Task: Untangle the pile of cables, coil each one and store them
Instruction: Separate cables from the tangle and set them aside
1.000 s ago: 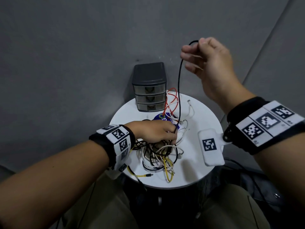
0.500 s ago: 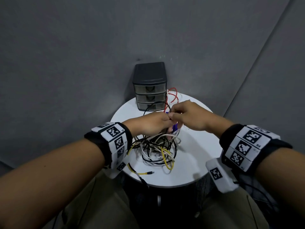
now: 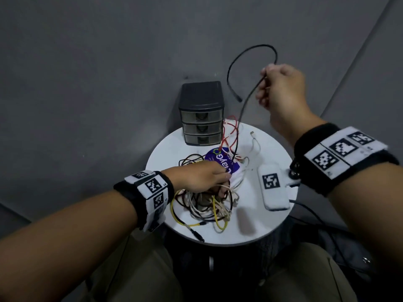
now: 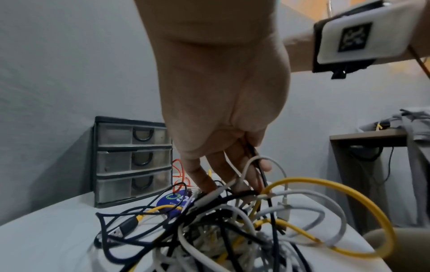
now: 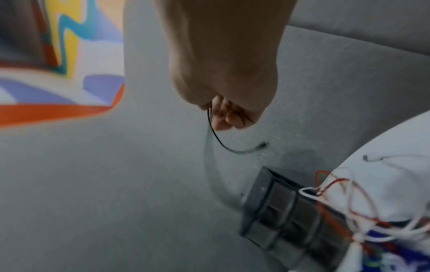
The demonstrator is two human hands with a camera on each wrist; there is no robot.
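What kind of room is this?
Probably a small office or workroom corner: a round white table against grey walls, a mini drawer unit, and a side desk with cords.

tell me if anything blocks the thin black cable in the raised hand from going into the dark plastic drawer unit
Yes. The thin black cable runs down into the tangled cable pile under the left hand, and all three drawers of the dark plastic drawer unit are closed.

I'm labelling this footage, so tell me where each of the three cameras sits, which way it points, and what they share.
Head: looks down at the round white table; both forearms, left hand and right hand show.
Left wrist: looks along the left hand into the tangled cable pile.
Right wrist: looks down past the right hand, which pinches the thin black cable.
Shared: all three show the dark three-drawer plastic organizer.
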